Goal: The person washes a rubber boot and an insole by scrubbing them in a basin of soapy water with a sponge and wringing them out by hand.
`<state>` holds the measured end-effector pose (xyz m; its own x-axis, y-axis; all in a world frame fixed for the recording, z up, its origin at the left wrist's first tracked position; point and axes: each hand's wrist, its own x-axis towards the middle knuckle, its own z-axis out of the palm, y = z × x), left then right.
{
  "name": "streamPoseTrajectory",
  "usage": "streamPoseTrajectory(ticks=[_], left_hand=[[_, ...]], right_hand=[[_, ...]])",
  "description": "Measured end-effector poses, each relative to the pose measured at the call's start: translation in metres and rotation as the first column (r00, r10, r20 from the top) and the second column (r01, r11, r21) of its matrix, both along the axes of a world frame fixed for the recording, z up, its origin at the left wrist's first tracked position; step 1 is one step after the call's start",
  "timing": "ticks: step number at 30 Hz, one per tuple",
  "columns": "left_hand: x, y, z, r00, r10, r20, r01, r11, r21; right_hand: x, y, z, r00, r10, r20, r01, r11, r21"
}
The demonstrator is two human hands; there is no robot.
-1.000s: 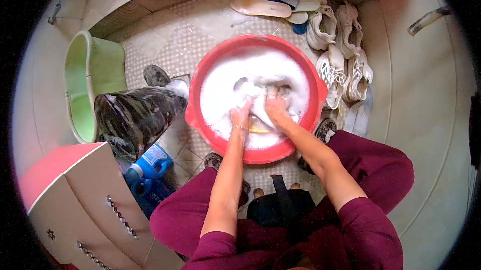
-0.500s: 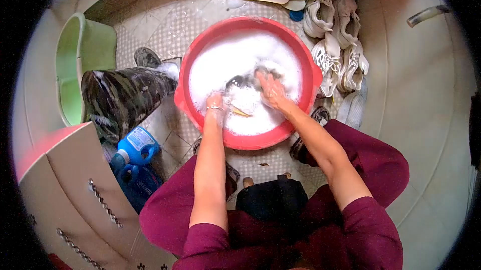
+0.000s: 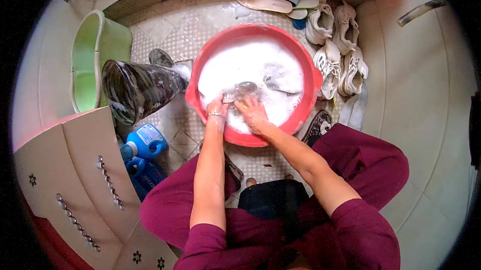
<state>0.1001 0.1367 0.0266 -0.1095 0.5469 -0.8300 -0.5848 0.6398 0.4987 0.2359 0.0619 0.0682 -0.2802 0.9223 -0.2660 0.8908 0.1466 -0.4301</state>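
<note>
A red plastic basin [image 3: 311, 77] full of white suds [image 3: 240, 54] stands on the floor before me. My left hand [image 3: 217, 106] is in the suds at the near left, its fingers closed on the edge of a partly sunken greyish thing [image 3: 228, 98]. My right hand [image 3: 252, 113] lies beside it, fingers bent down over the same thing, with a bit of yellow at the fingertips. A dark rounded part [image 3: 247, 86] shows through the foam just beyond both hands. Foam and water hide most of what I hold.
Left of the basin lies a foamy camouflage boot [image 3: 143, 89], near a green tub [image 3: 100, 44] and blue detergent bottles [image 3: 149, 139]. Several white shoes [image 3: 328, 67] and insoles [image 3: 264, 2] are at the right and back. A drawer cabinet [image 3: 75, 169] stands near left.
My right hand has moved left and nearer to me, close to my left hand. The foam has parted at the basin's right. The whole view has shifted slightly.
</note>
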Motion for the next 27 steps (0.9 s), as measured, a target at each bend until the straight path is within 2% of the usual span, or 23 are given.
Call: streamPoseTrajectory(ticks=[1,2,3,4,6,8,10,11,13,14,16,18,20,22,23,24,26,27], left_hand=[[-0.001,0.0,-0.003,0.997,0.058,0.056,-0.059,0.998,0.017],[-0.002,-0.001,-0.007,0.987,0.114,0.114,-0.118,0.993,0.029],[-0.002,-0.002,-0.005,0.983,0.11,0.15,-0.111,0.994,-0.001],[-0.004,-0.005,-0.019,0.983,0.111,0.149,-0.112,0.994,-0.001],[-0.007,-0.017,-0.041,0.995,0.084,0.046,-0.084,0.996,0.002],[0.002,-0.02,-0.032,0.987,0.13,0.097,-0.128,0.992,-0.021],[0.011,-0.026,-0.026,0.955,0.231,0.185,-0.215,0.971,-0.103],[0.017,-0.031,-0.023,0.97,0.224,0.096,-0.22,0.974,-0.047],[0.02,-0.04,-0.004,0.964,0.218,0.152,-0.224,0.974,0.027],[0.018,-0.043,0.007,0.957,0.21,0.2,-0.232,0.968,0.096],[0.016,-0.045,0.036,0.951,0.188,0.247,-0.225,0.965,0.132],[0.018,-0.051,0.071,0.836,0.325,0.442,-0.416,0.901,0.124],[0.018,-0.057,0.076,0.867,0.325,0.378,-0.382,0.92,0.085],[0.021,-0.067,0.072,0.938,0.347,-0.023,-0.345,0.937,0.046],[0.023,-0.076,0.07,0.94,0.339,-0.018,-0.338,0.939,0.059],[0.023,-0.089,0.066,0.951,0.298,-0.084,-0.293,0.954,0.068],[0.023,-0.11,0.066,0.95,0.219,-0.222,-0.207,0.975,0.077],[0.026,-0.12,0.072,0.941,0.242,-0.235,-0.242,0.97,0.031]], right_hand=[[0.007,0.002,0.001,1.0,-0.02,0.016,0.022,0.996,-0.088],[0.015,0.004,0.001,1.0,-0.022,0.018,0.024,0.996,-0.089],[0.022,0.006,-0.001,0.998,-0.051,-0.025,0.042,0.958,-0.283],[0.031,0.01,-0.004,0.994,-0.085,-0.064,0.045,0.883,-0.466],[0.056,0.02,-0.016,0.99,-0.067,-0.125,-0.017,0.817,-0.576],[0.075,0.029,-0.009,0.999,0.046,-0.02,-0.05,0.871,-0.488],[0.088,0.031,0.01,0.988,-0.151,0.043,0.15,0.827,-0.542],[0.088,0.028,0.011,0.988,-0.147,0.044,0.147,0.829,-0.539],[0.086,0.023,0.01,0.988,-0.14,0.061,0.151,0.828,-0.541],[0.085,0.021,0.01,0.989,-0.141,0.053,0.148,0.833,-0.534],[0.078,0.018,0.011,0.955,-0.289,-0.07,0.195,0.785,-0.588],[0.075,0.015,0.018,0.93,-0.343,-0.132,0.23,0.822,-0.521],[0.075,0.008,0.039,0.739,-0.516,-0.433,0.245,0.805,-0.541],[0.067,-0.004,0.041,0.708,-0.536,-0.46,0.291,0.815,-0.502],[0.06,-0.011,0.044,0.722,-0.532,-0.443,0.326,0.826,-0.461],[0.052,-0.016,0.049,0.734,-0.529,-0.427,0.358,0.835,-0.418],[0.034,-0.024,0.059,0.73,-0.437,-0.525,0.312,0.897,-0.313],[0.027,-0.033,0.073,0.722,-0.434,-0.539,0.302,0.899,-0.319]])
